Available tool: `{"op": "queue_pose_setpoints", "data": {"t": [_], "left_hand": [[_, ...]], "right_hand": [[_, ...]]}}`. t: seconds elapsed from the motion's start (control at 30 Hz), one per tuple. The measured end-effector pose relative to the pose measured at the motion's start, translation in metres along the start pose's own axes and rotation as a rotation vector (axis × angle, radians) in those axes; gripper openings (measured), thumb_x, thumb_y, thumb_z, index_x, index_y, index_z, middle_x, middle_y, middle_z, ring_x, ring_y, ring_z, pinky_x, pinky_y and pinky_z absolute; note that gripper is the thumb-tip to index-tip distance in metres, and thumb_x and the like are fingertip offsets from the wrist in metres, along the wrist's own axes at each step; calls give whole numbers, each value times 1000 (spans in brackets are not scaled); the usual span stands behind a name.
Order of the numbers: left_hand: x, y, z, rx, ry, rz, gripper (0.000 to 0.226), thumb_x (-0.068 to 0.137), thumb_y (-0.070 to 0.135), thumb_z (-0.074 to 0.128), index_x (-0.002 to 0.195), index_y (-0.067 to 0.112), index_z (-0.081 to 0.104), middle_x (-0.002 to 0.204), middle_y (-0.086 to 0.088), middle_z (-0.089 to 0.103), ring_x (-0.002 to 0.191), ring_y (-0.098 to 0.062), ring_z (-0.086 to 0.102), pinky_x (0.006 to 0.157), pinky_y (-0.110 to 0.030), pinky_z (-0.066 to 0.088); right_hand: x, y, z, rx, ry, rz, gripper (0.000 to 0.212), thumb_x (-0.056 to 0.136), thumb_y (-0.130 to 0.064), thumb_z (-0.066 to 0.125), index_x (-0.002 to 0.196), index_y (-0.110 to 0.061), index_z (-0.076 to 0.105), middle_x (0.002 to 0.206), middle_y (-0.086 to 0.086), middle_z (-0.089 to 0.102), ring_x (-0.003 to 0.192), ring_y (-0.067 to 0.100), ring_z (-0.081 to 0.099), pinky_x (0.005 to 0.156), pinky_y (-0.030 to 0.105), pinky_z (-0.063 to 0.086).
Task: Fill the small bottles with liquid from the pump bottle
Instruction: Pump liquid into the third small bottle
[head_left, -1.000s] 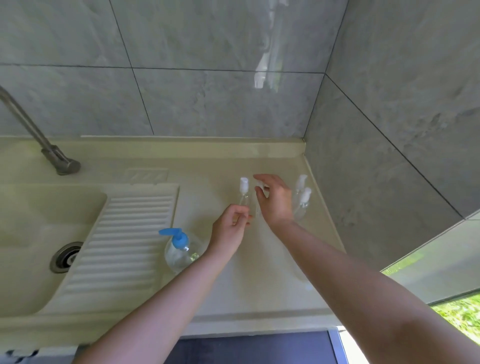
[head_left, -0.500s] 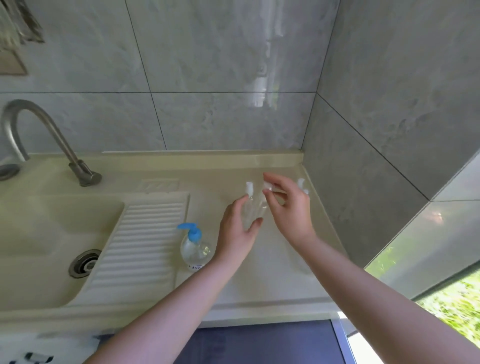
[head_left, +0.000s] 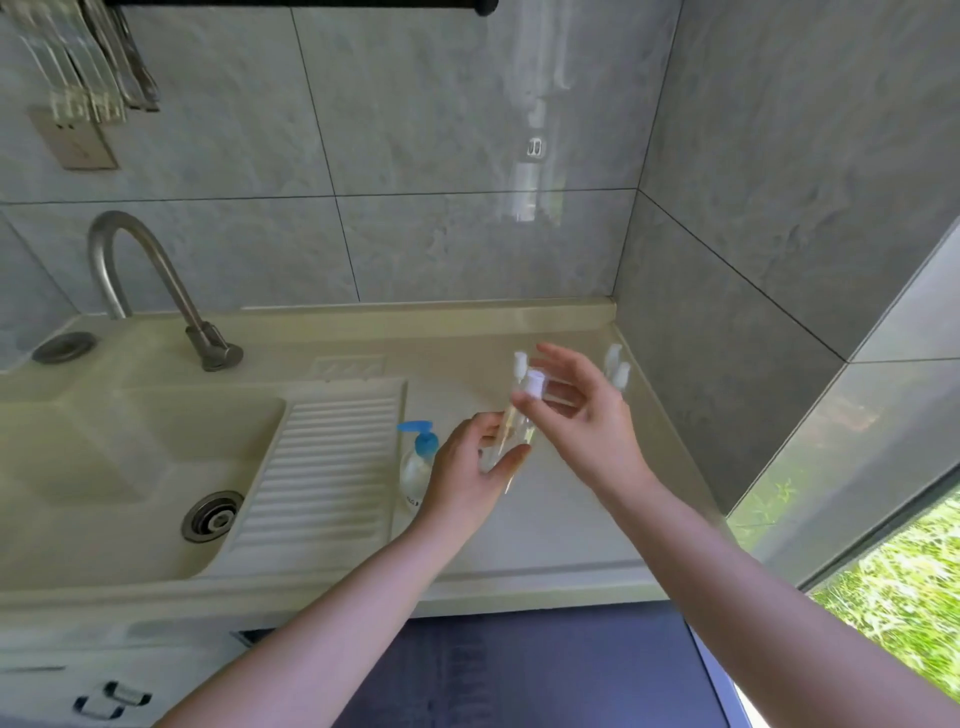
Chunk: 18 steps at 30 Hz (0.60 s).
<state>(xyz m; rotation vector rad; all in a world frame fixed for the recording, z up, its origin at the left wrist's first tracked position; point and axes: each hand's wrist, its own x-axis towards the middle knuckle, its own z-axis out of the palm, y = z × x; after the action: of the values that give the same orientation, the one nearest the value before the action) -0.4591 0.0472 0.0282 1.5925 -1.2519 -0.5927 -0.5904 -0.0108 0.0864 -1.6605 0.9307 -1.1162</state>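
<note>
Head view: left hand (head_left: 470, 467) gripped a clear small bottle (head_left: 511, 431); right hand (head_left: 582, 415) pinched its white cap (head_left: 534, 387). A slippery twist could drop it onto the counter (head_left: 561, 525).

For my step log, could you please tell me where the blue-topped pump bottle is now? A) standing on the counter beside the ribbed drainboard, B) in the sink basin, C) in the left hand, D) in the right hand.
A: the pump bottle stands untouched on the counter, just right of the ribbed drainboard.
</note>
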Motion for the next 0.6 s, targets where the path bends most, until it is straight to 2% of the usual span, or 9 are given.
{"op": "queue_pose_setpoints", "data": {"t": [0.07,0.17,0.3,0.37,0.5,0.6], "left_hand": [[-11,0,-6,-14,15,-3,33,84,26,75,112,21,59,111,8,63,100,1,58,87,-10,43],[-29,0,-10,-64,42,-12,35,80,26,79,109,22,59,109,11,63,96,2,60,85,-9,43],[-46,-7,-12,-152,43,-83,33,80,30,79,104,29,56,107,15,62,94,-5,64,84,-35,55],[-50,-9,-14,-164,38,-105,32,80,32,78,103,30,56,105,15,62,92,-7,65,82,-41,56],[-55,-10,-23,-165,28,-116,30,82,28,77,104,27,56,103,16,63,91,-8,67,85,-36,54],[-57,-12,-28,-149,40,-120,29,82,28,77,103,29,56,102,19,64,90,-4,66,83,-28,52]], "right_hand": [[-11,1,5,-82,22,50,52,73,-36,86,118,-25,63,106,-13,69,97,1,67,86,24,56],[-25,1,10,-127,85,82,43,69,-35,89,100,-22,62,87,-10,69,80,-1,66,75,19,55],[-33,0,18,-54,78,139,34,69,-27,90,90,-19,65,76,-9,68,70,2,64,71,19,53],[-36,2,21,-29,55,164,32,68,-27,90,90,-20,68,77,-7,70,71,5,65,72,20,54],[-40,1,23,10,-61,185,26,78,-21,84,100,-24,71,87,-5,75,85,8,70,80,21,54],[-43,-5,25,65,-220,224,50,88,-18,72,134,-31,58,111,-10,73,106,5,67,94,23,50]]}}
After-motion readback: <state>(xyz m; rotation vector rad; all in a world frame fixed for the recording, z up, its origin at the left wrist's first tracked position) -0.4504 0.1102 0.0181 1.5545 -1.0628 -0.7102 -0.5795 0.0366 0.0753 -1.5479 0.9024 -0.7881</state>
